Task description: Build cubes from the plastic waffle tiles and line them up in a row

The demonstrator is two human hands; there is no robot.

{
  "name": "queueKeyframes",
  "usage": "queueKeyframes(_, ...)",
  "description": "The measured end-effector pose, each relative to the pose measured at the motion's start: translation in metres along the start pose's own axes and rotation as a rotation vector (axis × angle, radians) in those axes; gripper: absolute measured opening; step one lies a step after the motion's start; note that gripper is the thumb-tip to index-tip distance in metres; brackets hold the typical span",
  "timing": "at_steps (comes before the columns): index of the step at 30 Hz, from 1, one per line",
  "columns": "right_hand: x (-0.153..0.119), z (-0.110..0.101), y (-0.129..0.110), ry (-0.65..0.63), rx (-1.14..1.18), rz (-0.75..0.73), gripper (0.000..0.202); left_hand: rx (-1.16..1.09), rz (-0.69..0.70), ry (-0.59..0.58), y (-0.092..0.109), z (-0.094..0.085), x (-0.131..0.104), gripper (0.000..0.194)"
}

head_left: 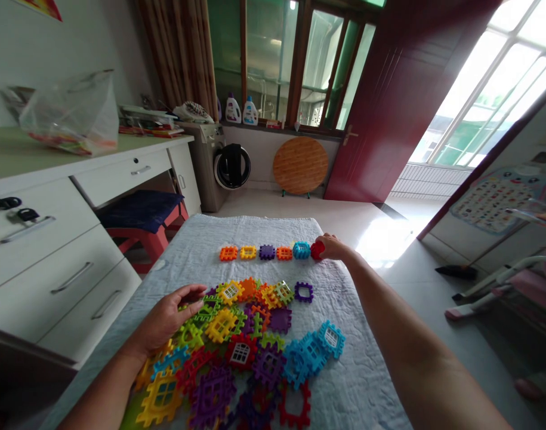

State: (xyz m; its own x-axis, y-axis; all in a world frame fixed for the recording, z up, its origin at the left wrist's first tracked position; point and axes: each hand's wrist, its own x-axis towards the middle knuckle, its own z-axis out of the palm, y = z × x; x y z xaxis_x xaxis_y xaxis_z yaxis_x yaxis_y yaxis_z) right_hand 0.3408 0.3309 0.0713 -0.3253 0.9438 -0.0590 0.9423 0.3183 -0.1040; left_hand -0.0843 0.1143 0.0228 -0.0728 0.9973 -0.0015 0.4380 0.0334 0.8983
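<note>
My right hand (332,246) reaches to the far right of the cloth, its fingers closed on a red building block (317,250). That block is at the right end of a row: a blue block (301,250), an orange block (284,253), a purple block (267,252), a yellow block (248,252) and another orange block (228,254). My left hand (174,313) hovers at the left edge of a pile of colourful interlocking plastic pieces (221,325), fingers apart and slightly curled, holding nothing visible. A purple frame piece (304,292) lies just right of the pile.
The light blue cloth (192,239) covers the work surface. A stool with a dark seat (141,210) and a white desk (89,239) stand at left. Behind are a washing machine (210,161) and a round wooden tabletop (300,165). A pink chair (532,286) is at right.
</note>
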Motion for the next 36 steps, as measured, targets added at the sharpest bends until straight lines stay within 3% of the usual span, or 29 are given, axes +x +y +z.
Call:
queueKeyframes(11,0.005,0.007,-0.001,-0.038,-0.016,-0.030,0.080,-0.006,-0.009,-0.004,0.002,0.001,0.000,0.051)
queueKeyframes(18,0.012,0.015,0.003,-0.048,-0.032,-0.057,0.062,-0.027,-0.016,-0.001,0.006,0.001,-0.002,0.051)
queueKeyframes(28,0.010,0.017,0.002,-0.038,0.008,-0.060,0.065,-0.024,-0.022,-0.009,0.001,0.001,-0.001,0.052)
queueKeyframes(32,-0.006,0.009,-0.004,0.045,0.041,-0.008,0.088,-0.036,-0.027,-0.022,-0.001,0.000,-0.001,0.054)
queueKeyframes(36,-0.041,0.002,-0.021,0.234,0.213,-0.068,0.066,-0.047,-0.021,-0.017,-0.001,0.000,-0.001,0.054)
